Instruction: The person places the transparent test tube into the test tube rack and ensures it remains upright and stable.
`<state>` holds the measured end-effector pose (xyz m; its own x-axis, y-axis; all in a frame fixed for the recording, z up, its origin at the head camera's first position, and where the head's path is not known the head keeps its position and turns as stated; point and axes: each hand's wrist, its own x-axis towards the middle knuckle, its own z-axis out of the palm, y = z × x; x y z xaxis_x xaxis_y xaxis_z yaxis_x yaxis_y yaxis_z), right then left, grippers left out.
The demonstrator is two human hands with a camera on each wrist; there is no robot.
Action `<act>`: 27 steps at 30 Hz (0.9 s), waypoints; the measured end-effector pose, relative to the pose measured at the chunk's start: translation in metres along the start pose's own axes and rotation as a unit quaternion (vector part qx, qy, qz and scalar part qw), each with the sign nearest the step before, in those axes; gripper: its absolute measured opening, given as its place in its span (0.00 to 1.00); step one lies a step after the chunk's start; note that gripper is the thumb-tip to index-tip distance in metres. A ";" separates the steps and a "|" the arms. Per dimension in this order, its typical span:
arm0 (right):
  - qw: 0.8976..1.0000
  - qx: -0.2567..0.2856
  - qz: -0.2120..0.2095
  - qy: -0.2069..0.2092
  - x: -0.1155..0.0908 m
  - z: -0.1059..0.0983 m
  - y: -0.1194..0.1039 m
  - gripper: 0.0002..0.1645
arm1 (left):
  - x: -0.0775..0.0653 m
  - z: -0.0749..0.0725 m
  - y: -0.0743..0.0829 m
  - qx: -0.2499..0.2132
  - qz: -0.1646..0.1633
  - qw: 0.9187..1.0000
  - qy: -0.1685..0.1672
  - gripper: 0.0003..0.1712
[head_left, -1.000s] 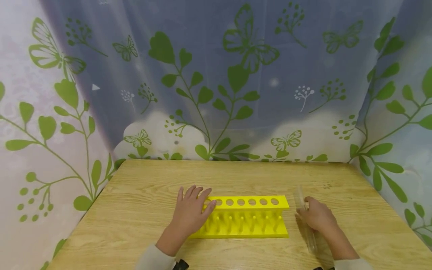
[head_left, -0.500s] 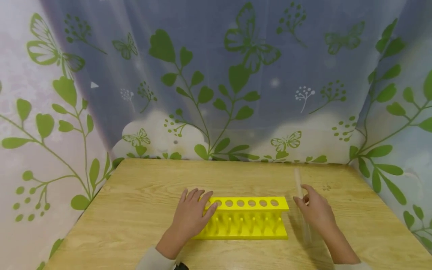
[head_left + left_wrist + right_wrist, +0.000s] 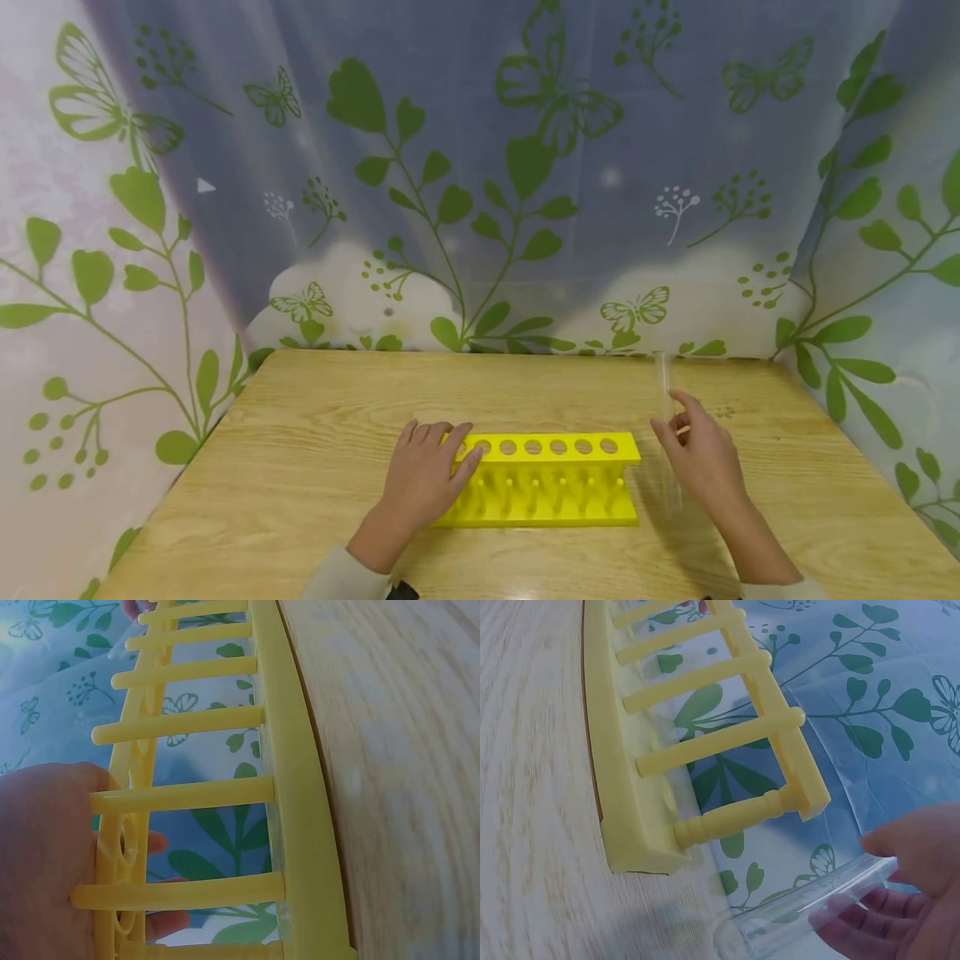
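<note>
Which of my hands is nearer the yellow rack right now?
Left. Your left hand grips the top bar at the left end of the yellow rack; your right hand is beyond its right end, not touching it, holding a clear tube.

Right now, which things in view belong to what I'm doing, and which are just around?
Part of the job:
- yellow rack, with your left hand on its left end
- clear tube, held in your right hand

Just around:
- wooden table, under the rack
- leaf-and-butterfly cloth, hanging behind
</note>
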<state>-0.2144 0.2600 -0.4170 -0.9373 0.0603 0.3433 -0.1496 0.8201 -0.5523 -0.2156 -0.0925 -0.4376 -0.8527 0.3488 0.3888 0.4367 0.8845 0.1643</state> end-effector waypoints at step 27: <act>0.982 0.072 -0.086 0.150 -0.004 0.003 -0.014 0.29 | 0.000 0.004 -0.001 -0.005 -0.008 1.000 -0.016 0.27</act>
<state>-0.2096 0.2463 -0.4131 -0.7623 0.1104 0.6377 -0.3608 0.7455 -0.5603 -0.2169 -0.0924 -0.4411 -0.8684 0.3440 0.3572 0.4251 0.8872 0.1791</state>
